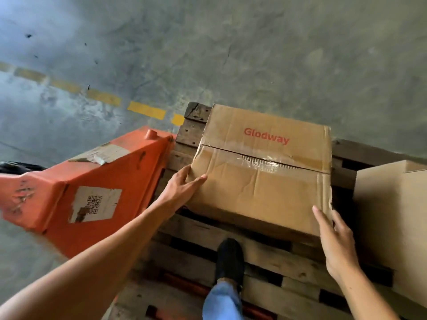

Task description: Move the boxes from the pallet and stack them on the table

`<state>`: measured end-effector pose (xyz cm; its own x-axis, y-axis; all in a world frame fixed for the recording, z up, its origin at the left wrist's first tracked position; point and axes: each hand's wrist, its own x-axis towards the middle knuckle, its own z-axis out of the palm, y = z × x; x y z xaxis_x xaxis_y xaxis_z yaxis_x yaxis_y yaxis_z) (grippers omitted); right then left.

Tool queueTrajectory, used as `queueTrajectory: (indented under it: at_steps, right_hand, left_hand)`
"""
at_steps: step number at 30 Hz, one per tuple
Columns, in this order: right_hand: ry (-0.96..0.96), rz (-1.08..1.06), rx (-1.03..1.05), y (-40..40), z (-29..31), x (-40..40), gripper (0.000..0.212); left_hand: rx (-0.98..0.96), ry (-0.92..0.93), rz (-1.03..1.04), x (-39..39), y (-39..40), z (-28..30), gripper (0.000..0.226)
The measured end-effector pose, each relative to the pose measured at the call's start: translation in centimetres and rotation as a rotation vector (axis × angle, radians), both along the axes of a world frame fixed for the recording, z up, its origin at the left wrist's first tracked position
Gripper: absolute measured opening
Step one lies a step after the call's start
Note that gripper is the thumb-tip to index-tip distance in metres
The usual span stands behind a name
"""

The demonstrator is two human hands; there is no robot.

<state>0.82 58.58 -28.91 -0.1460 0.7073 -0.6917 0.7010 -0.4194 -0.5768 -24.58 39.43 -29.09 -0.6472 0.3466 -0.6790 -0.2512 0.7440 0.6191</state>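
A brown cardboard box (261, 172) printed "Glodway" in red, taped along its top seam, sits on the wooden pallet (191, 257). My left hand (184, 183) rests on the box's left edge, thumb on top and fingers along the side. My right hand (335, 241) is spread open at the box's near right corner, fingertips touching or nearly touching the cardboard. A second, plain cardboard box (392, 215) stands on the pallet to the right, partly cut off by the frame. The table is out of view.
An orange pallet jack (92, 185) with a QR sticker stands against the pallet's left side. My foot in a dark shoe (230, 259) is planted on the pallet boards. Grey concrete floor with a dashed yellow line (145, 109) lies beyond.
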Motion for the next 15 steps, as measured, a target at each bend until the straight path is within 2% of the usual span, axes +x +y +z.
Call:
queueTrajectory:
  at_steps: [3, 7, 12, 15]
  right_hand:
    - [0.091, -0.024, 0.099, -0.9, 4.0, -0.2, 0.061]
    - [0.156, 0.07, 0.146, -4.4, 11.9, 0.6, 0.05]
    - [0.406, 0.055, 0.425, -15.9, 30.8, 5.7, 0.045]
    - [0.498, -0.031, 0.589, -22.9, 41.3, 10.5, 0.049]
  left_hand:
    - [0.062, 0.015, 0.07, 0.5, -1.9, 4.6, 0.059]
    - [0.121, -0.05, 0.116, 2.3, -6.6, 11.7, 0.073]
    - [0.398, 0.06, 0.094, 6.2, -16.5, 27.9, 0.09]
    - [0.564, 0.174, 0.074, 9.5, -22.3, 38.2, 0.083]
